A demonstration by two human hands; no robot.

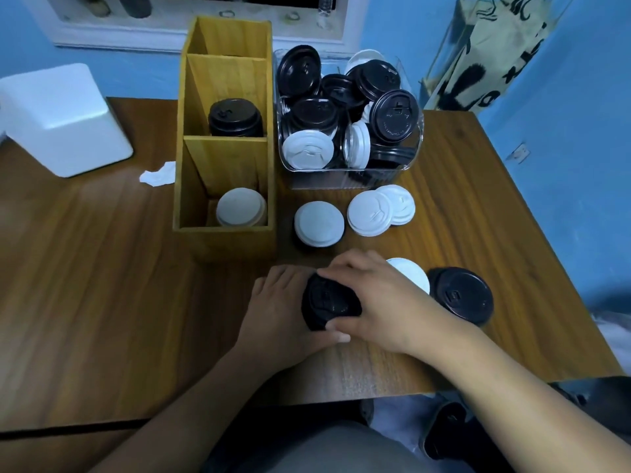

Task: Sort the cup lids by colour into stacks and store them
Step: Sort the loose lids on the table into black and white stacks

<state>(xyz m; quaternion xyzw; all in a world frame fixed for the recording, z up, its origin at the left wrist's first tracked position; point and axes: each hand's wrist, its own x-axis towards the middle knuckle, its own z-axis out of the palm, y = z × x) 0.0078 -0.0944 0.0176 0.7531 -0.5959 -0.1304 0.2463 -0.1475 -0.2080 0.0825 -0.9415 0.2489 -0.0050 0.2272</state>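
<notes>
**Hands.**
- Right hand (382, 302): grips a short stack of black lids (327, 300). The fingers curl over its far rim and the thumb pinches the near rim. The forearm enters from 5 o'clock, with the wrist bent towards 10 o'clock.
- Left hand (283, 302): the fingers are nearly straight and point to 12 o'clock. The palm side lies against the stack's 9 o'clock edge, touching it. The thumb is hidden. The forearm enters from 7 o'clock.

**Held item.** The black stack is tilted and sits low over the desk (102, 268), at the near centre. I cannot tell whether it touches the wood.

**Loose lids on the desk.**
- White lid (411, 273): partly under the right hand, at its 2 o'clock.
- Single black lid (461, 295): just beside the white lid, at 3 o'clock.
- White stack (319, 224): at 12 o'clock from the hands.
- Two overlapping white lids (370, 213): at 1 o'clock.

**Storage.**
- Wooden organiser (225, 148): upright, at 11 o'clock, with three compartments. The middle one holds a black lid stack (235, 118) and the nearest one holds a white lid stack (241, 207).
- Clear bin (348, 172): touching the organiser's 3 o'clock side. It is heaped with unsorted lids (396, 114), black and white mixed.

**Other.**
- White box (61, 117): at 10 o'clock.
- Crumpled paper (158, 174): just beside the organiser.
</notes>
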